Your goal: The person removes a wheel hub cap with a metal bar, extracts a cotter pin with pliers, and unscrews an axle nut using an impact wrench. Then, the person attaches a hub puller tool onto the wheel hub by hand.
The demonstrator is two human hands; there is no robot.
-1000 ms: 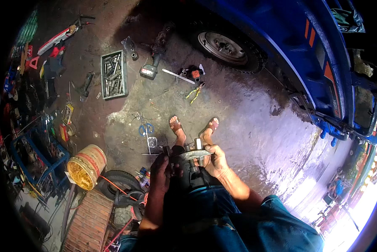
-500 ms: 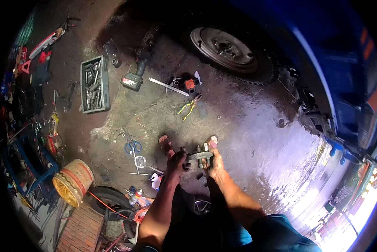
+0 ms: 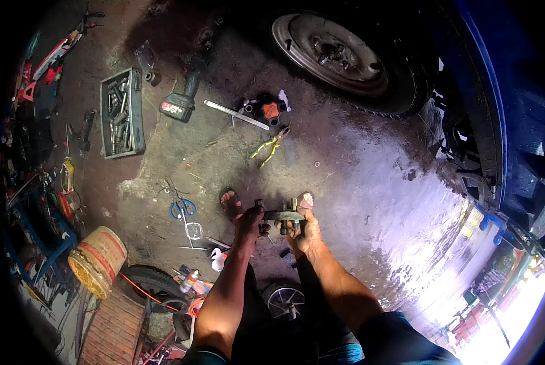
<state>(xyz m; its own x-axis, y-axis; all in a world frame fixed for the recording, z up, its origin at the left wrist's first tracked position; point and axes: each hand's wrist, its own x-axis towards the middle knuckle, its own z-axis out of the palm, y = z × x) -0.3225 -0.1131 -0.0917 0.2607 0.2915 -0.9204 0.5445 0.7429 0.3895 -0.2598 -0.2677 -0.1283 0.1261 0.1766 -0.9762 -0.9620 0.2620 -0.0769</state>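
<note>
Between my two hands is a grey metal puller (image 3: pixel 284 216), a crossbar with bolts standing through it, held level above the floor. My left hand (image 3: pixel 248 225) is closed on its left end. The right end sits in the closed fingers of my right hand (image 3: pixel 307 233). My feet in sandals show just past the tool. Farther off on the concrete lie yellow-handled pliers (image 3: pixel 270 146), a flat metal bar (image 3: pixel 236 115) and a black part with an orange centre (image 3: pixel 270 110).
A truck wheel (image 3: pixel 330 55) stands at the far right beneath a blue vehicle body (image 3: pixel 497 79). Toward the left are a tray of sockets (image 3: pixel 140 131), a cordless impact wrench (image 3: pixel 182 100), blue-handled scissors (image 3: pixel 182 208) and a tipped bucket (image 3: pixel 99 258). A loose tyre (image 3: pixel 148 277) lies near left.
The puller has turned from a slight tilt to nearly level, still in both hands. My view has shifted a little, so the floor items sit farther left.
</note>
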